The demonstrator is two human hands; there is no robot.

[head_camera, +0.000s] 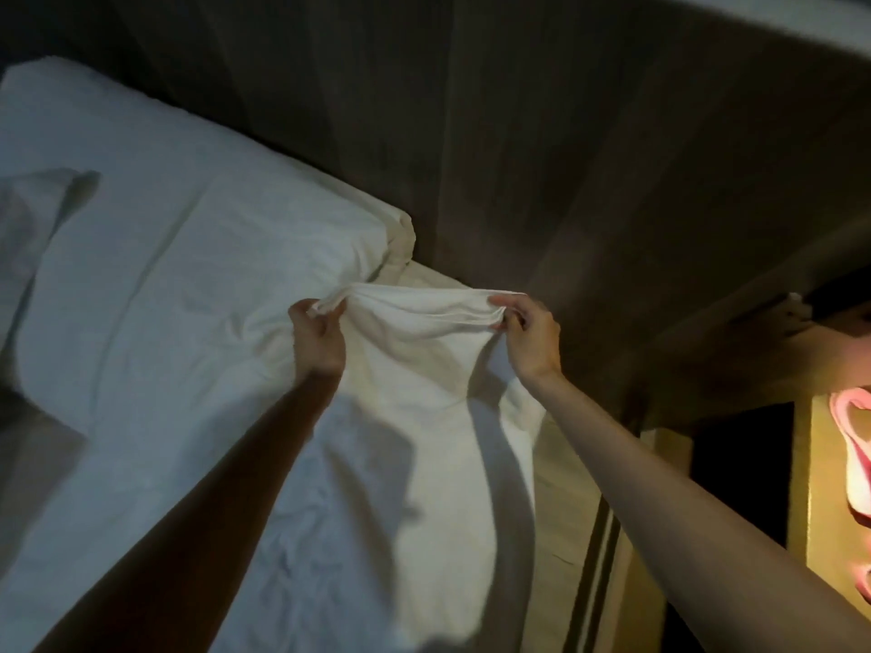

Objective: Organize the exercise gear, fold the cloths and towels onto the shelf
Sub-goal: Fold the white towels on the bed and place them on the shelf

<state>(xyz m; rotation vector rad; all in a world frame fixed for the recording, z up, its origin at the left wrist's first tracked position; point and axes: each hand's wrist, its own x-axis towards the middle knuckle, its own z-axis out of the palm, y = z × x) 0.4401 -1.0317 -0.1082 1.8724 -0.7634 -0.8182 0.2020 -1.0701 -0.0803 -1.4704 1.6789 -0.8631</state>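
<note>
A white cloth [424, 360] hangs stretched between both hands above the bed [165, 322]. My left hand [316, 337] pinches its upper left corner, fingers curled round the bunched fabric. My right hand [528, 337] pinches the upper right corner. The cloth's top edge sags a little between the two hands, and its lower part drapes down onto the white bedsheet. The room is dim.
A white pillow [141, 181] lies at the head of the bed against a dark wooden headboard wall [518, 134]. At the right stands a lit wooden shelf unit [820, 487] holding a pink object [853, 445]. A narrow gap runs between the bed and the unit.
</note>
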